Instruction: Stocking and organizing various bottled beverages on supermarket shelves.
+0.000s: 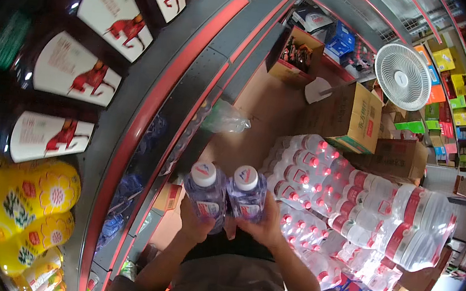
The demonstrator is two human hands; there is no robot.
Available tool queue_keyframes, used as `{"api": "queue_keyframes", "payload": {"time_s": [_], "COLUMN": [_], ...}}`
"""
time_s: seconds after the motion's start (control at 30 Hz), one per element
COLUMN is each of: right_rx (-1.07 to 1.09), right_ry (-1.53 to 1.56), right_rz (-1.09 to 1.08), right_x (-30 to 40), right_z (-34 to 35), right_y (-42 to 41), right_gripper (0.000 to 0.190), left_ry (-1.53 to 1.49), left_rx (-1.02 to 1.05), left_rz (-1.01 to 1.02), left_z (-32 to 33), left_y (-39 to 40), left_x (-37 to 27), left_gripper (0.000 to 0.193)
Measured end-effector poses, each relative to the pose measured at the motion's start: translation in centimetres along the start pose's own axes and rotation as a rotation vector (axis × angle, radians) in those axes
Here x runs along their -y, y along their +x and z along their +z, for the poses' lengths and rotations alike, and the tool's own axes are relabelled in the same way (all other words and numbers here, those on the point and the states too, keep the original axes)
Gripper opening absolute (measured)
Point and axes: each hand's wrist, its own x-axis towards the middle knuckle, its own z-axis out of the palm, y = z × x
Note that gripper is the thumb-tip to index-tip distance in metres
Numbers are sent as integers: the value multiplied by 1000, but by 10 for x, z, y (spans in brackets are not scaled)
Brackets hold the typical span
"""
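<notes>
My left hand (pixel 198 223) grips a clear purple-tinted plastic bottle (pixel 209 194) with a white screw cap. In my right hand (pixel 269 227) is a matching bottle (pixel 246 196), also white-capped. The two bottles stand side by side in front of my torso, tilted with their caps away from me. Both carry a label with writing on the front. Below and beyond them lies the tiled floor (pixel 232 147) of the aisle. To the left runs a grey metal shelf with red edge strips (pixel 147 105).
Dark bottles with horse labels (pixel 95 82) and yellow drink bottles (pixel 41 201) fill the left shelf. Shrink-wrapped water bottles (pixel 319 181) are stacked at right. Ahead are a cardboard carton (pixel 361 117), a white fan (pixel 402 76), an open box (pixel 297 58) and a green plastic bag (pixel 225 116).
</notes>
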Motion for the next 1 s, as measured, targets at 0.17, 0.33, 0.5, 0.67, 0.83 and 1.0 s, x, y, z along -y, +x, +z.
{"api": "queue_keyframes", "payload": {"time_s": [0.17, 0.33, 0.5, 0.67, 0.83, 1.0], "right_rx": [91, 270, 265, 414, 325, 569], "right_ry": [-422, -335, -351, -205, -286, -203], "right_rz": [-351, -630, -859, -670, -715, -431], "right_x": [0, 27, -8, -1, -3, -9], "right_z": [-34, -57, -32, -9, 6, 9], "right_y": [105, 202, 293, 315, 334, 348], "right_gripper": [71, 62, 66, 63, 48, 76], "left_ry": [-311, 199, 488, 362, -95, 339], "left_rx": [-21, -16, -623, -675, -792, -951], "left_rz": [-55, 324, 670, 347, 316, 501], "left_z": [33, 64, 86, 86, 91, 84], "left_y": [75, 149, 195, 209, 234, 250], "left_x": [-43, -71, -44, -51, -52, -76], "left_gripper": [75, 81, 84, 69, 51, 36]}}
